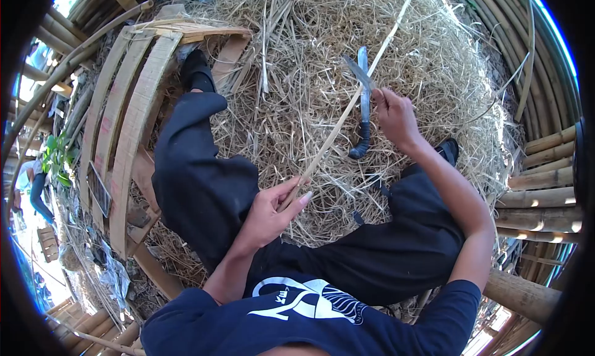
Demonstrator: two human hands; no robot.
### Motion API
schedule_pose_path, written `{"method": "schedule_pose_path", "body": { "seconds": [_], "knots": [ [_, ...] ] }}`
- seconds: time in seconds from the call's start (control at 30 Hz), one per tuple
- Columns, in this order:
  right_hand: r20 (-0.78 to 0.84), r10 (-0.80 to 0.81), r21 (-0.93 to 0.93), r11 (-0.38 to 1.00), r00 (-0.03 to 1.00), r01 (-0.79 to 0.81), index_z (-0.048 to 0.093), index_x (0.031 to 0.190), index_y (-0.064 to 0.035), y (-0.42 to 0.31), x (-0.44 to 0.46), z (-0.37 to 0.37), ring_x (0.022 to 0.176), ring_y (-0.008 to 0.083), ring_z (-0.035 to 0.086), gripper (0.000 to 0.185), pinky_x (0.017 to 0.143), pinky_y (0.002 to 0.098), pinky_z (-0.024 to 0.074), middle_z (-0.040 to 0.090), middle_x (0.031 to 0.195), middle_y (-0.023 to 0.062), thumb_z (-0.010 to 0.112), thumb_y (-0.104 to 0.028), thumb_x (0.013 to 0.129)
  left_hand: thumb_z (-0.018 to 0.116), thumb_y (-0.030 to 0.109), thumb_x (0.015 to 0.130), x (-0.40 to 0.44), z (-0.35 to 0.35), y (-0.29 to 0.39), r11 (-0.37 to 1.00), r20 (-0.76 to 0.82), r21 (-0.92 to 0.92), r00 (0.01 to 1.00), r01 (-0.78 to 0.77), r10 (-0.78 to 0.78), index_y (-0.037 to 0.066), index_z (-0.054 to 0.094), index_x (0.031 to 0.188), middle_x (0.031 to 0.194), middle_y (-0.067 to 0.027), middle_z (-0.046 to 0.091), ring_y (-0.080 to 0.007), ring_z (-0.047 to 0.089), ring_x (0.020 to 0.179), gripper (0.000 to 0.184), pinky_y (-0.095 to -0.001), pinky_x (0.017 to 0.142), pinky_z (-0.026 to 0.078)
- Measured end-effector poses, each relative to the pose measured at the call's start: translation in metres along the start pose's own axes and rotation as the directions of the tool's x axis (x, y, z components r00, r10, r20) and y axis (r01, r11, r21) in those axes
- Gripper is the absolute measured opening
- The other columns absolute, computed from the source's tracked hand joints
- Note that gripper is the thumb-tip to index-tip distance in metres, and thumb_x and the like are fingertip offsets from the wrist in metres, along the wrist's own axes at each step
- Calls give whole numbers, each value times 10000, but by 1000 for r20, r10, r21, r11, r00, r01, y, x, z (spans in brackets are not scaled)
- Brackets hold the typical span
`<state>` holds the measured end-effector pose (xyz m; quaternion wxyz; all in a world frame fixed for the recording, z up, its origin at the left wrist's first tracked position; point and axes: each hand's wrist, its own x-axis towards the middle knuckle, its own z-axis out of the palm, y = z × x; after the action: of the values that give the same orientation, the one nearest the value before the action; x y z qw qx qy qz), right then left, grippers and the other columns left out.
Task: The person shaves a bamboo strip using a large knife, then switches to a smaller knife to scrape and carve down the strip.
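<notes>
A long thin bamboo strip point(334, 131) runs diagonally from my lap up to the top right. My left hand point(273, 210) is closed round its lower end, thumb and fingers pinching it. Further up, my right hand point(395, 117) is closed on a small knife point(358, 74), whose blade lies against the strip. The knife's handle is mostly hidden in my fingers. Beneath the strip, a larger blade with a black-wrapped handle point(362, 136) lies on the straw, close to my right hand.
Straw and shavings point(297, 65) cover the ground between my legs. A wooden slatted pallet point(133, 114) leans at the left, with a phone-like flat object point(99, 188) on it. Bamboo poles point(536, 199) line the right. Another person point(37, 185) is at the far left.
</notes>
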<state>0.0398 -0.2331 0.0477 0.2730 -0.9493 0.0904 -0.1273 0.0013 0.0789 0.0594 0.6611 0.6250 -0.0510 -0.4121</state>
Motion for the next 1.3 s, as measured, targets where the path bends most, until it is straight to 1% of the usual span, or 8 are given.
{"method": "schedule_pose_path", "body": {
  "seconds": [0.43, 0.47, 0.63, 0.87, 1.07, 1.13, 1.2, 1.3],
  "knots": [
    [60, 74, 113, 990, 995, -81, 642, 843, -50, -6, 0, -7, 442, 282, 569, 270, 437, 404, 403, 574, 540, 143, 481, -225, 970, 657, 84, 886, 3, 1, -4, 999, -35, 4, 999, -40, 40, -44, 538, 1266, 795, 61, 497, 0, 399, 644, 418, -168, 541, 328],
    [44, 40, -87, 996, 998, -36, 648, 853, -57, 2, 6, -12, 430, 251, 563, 272, 436, 397, 409, 585, 546, 128, 483, -239, 971, 657, 83, 886, 2, 1, -3, 999, -17, 0, 999, -35, 35, -44, 537, 1266, 799, 58, 503, -1, 407, 650, 419, -164, 547, 336],
    [240, -85, 19, 996, 967, 83, 625, 836, -48, -12, -19, 5, 449, 300, 574, 231, 465, 424, 448, 565, 547, 157, 482, -186, 954, 660, 82, 883, 6, 0, -4, 1000, -13, -5, 999, -30, 30, -44, 541, 1263, 799, 55, 507, -2, 417, 659, 417, -156, 559, 345],
    [26, 0, -222, 975, 1000, 6, 603, 824, -77, 5, 3, -8, 442, 279, 580, 251, 448, 404, 456, 554, 524, 117, 482, -239, 972, 668, 91, 877, 3, 1, -3, 998, -24, -23, 998, -53, 52, -41, 556, 1246, 765, 69, 492, 0, 396, 635, 408, -164, 541, 326],
    [47, -306, -62, 949, 951, 309, 573, 823, -65, -1, -14, 13, 446, 294, 575, 195, 428, 411, 443, 544, 528, 141, 494, -186, 954, 674, 99, 871, 3, -1, 0, 998, -48, 54, 998, -34, 36, -35, 565, 1238, 727, 72, 479, 1, 381, 610, 406, -169, 528, 313],
    [-19, -25, -27, 999, 1000, 24, 621, 904, -77, -4, -3, -4, 497, 301, 609, 143, 441, 414, 456, 585, 578, 160, 510, -162, 935, 677, 106, 869, 2, 1, -2, 997, -45, 45, 997, -58, 60, -31, 568, 1236, 703, 75, 466, 2, 373, 594, 406, -170, 517, 304],
    [-36, -89, -289, 954, 995, 75, 633, 923, -88, 8, 5, -11, 498, 300, 617, 149, 450, 412, 470, 594, 580, 156, 504, -161, 939, 690, 118, 861, 3, 0, -4, 998, -7, 27, 998, -56, 57, -34, 571, 1231, 683, 77, 453, 0, 372, 589, 417, -169, 510, 298],
    [27, -163, -116, 979, 986, 165, 591, 847, -67, -2, -18, 9, 469, 333, 564, 236, 468, 443, 431, 538, 546, 158, 462, -217, 977, 702, 128, 854, 5, 0, -5, 996, -50, 81, 998, -34, 39, -43, 570, 1227, 685, 78, 446, -2, 374, 589, 431, -172, 506, 298]
  ]
}}
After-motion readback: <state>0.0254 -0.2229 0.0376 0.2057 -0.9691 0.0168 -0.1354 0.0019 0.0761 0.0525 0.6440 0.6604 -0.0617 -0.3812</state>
